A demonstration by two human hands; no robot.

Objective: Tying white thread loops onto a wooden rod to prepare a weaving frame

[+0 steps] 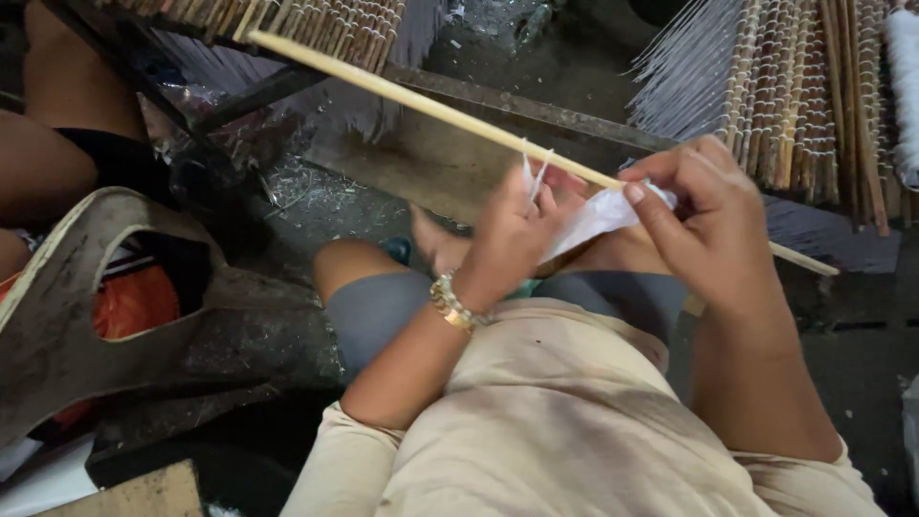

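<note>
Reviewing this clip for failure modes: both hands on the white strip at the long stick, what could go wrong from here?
1. The white strip is pinched by the right hand and left hand; it looks thin and may tear.
2. The long stick reaches far out to the woven stick mat; it might snag there.

Person wears a beige short-sleeved shirt [565, 421] with soiled patches, grey knee-length shorts [383, 311], and a gold-coloured beaded bracelet [450, 304] on the left wrist
</note>
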